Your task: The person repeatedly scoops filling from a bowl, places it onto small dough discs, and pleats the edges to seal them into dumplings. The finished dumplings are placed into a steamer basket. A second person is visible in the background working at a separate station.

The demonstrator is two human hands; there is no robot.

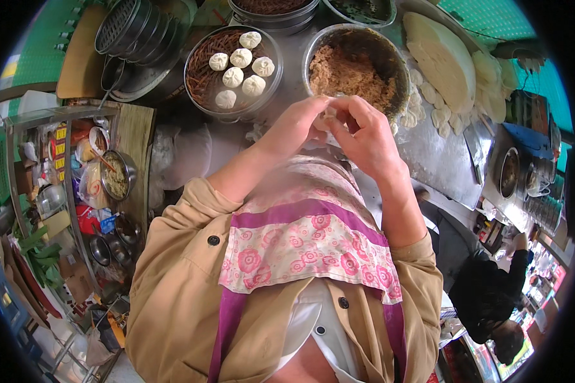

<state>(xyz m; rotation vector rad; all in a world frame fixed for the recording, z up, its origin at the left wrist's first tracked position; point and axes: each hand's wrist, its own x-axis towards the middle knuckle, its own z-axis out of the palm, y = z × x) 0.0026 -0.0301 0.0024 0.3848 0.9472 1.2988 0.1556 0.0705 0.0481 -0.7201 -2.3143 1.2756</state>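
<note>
My left hand (pixel 294 127) and my right hand (pixel 364 131) meet at the near edge of a metal bowl of minced filling (pixel 350 72). Between them they hold a small piece of dough (pixel 327 118), mostly hidden by the fingers. Several pleated buns (pixel 241 58) sit apart from each other in a round steamer (pixel 277 79) with a woven mat, left of the bowl. Right of the bowl lie small flattened dough pieces (pixel 441 115) beside a large slab of dough (pixel 441 64).
Stacked metal steamers (pixel 141 33) stand at the upper left. A shelf unit (pixel 52 112) with bowls and bags is at the left. A long dark-handled tool (pixel 473 155) lies on the metal table (pixel 445 167). Another person (pixel 484 282) is at the lower right.
</note>
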